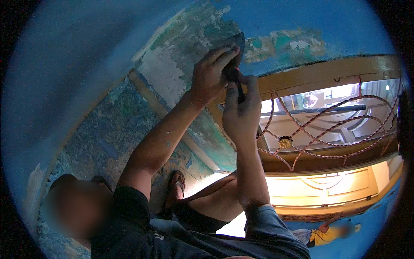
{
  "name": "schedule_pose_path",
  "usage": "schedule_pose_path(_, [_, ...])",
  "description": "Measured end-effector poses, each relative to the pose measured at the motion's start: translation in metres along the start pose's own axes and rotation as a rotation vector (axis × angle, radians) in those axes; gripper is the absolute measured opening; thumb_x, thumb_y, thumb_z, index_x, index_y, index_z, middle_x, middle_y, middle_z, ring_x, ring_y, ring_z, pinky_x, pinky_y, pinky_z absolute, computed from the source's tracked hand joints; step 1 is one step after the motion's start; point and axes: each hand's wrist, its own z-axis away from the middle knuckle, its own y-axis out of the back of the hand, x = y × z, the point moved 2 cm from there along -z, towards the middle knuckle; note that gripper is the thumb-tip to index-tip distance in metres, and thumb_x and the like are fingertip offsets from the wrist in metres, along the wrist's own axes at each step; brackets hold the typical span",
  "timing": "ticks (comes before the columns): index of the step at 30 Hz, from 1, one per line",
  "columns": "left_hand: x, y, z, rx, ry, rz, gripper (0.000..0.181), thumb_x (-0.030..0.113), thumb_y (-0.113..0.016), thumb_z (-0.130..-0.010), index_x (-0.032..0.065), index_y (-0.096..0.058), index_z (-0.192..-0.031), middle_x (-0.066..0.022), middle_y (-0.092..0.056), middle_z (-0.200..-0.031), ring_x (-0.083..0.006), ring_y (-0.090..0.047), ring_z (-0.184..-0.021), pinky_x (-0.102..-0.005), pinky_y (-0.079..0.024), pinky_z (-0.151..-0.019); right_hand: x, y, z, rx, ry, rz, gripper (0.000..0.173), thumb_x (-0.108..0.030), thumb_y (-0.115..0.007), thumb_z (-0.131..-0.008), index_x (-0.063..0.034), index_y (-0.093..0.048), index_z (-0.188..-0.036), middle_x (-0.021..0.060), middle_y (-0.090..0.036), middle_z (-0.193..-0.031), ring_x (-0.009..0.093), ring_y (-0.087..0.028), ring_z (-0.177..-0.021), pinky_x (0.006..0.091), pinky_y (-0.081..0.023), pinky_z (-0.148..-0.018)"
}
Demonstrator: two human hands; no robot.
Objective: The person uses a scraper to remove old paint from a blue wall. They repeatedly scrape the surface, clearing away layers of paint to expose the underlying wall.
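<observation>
A scraper with a broad dark blade (240, 40) and a black handle (241, 94) is against the wall, its blade over a patch of stripped paint (194, 42). My right hand (241, 113) is wrapped around the handle, thumb and fingers pinching it near a small red part. On the blade side, my left hand (210, 71) grips the tool, its fingers laid flat along the blade. Part of the blade and the upper handle are hidden by my fingers. White, grey and green layers show in the patch, with blue paint (278, 16) around it.
To the right is a wood-framed window (330, 73) with a twisted metal grille (304, 129) and a gold rosette (285, 142). Below, a sandalled foot (178, 186) stands on the stained floor. One person's head (79, 210) is at lower left; a yellow-shirted person (323, 236) is at lower right.
</observation>
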Motion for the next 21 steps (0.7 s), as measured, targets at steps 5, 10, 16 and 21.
schedule_pose_path(5, [-0.039, 0.005, -0.058, -0.005, 0.008, -0.109, 0.036, 0.013, -0.072, -0.081, 0.0093, -0.069, -0.117, -0.0119, -0.070, -0.109, -0.0313, -0.068, -0.099, -0.0384, -0.055, -0.084, 0.001, -0.011, -0.061, -0.061, 0.124, 0.020, 0.021, -0.013, -0.055, -0.096, 0.0029, -0.058, -0.109, 0.0187, -0.064, -0.086, 0.023, -0.063, -0.078, 0.0341, -0.049, -0.070])
schedule_pose_path(10, [-0.054, 0.015, -0.065, 0.010, 0.083, 0.061, 0.035, 0.015, -0.073, -0.080, 0.0082, -0.070, -0.114, -0.0121, -0.070, -0.101, -0.0323, -0.069, -0.090, -0.0383, -0.055, -0.080, -0.008, -0.027, -0.067, 0.038, 0.289, 0.063, 0.027, -0.016, -0.059, -0.093, 0.0039, -0.057, -0.111, 0.0173, -0.063, -0.084, 0.027, -0.060, -0.069, 0.0362, -0.048, -0.067])
schedule_pose_path(16, [0.028, -0.009, 0.019, -0.082, -0.082, -0.035, 0.044, 0.018, -0.074, -0.081, 0.0106, -0.065, -0.123, -0.0121, -0.065, -0.119, -0.0325, -0.067, -0.099, -0.0408, -0.056, -0.085, 0.009, 0.030, 0.034, -0.019, -0.121, 0.038, 0.023, -0.011, -0.052, -0.097, 0.0026, -0.056, -0.116, 0.0190, -0.063, -0.096, 0.029, -0.060, -0.082, 0.0363, -0.048, -0.072])
schedule_pose_path(21, [0.024, -0.025, 0.012, -0.106, -0.006, 0.145, 0.041, 0.019, -0.075, -0.080, 0.0096, -0.067, -0.119, -0.0134, -0.067, -0.112, -0.0325, -0.067, -0.097, -0.0408, -0.056, -0.081, 0.005, 0.030, 0.029, 0.007, -0.007, 0.071, 0.019, -0.008, -0.050, -0.098, 0.0022, -0.055, -0.113, 0.0164, -0.062, -0.093, 0.023, -0.055, -0.069, 0.0347, -0.045, -0.062])
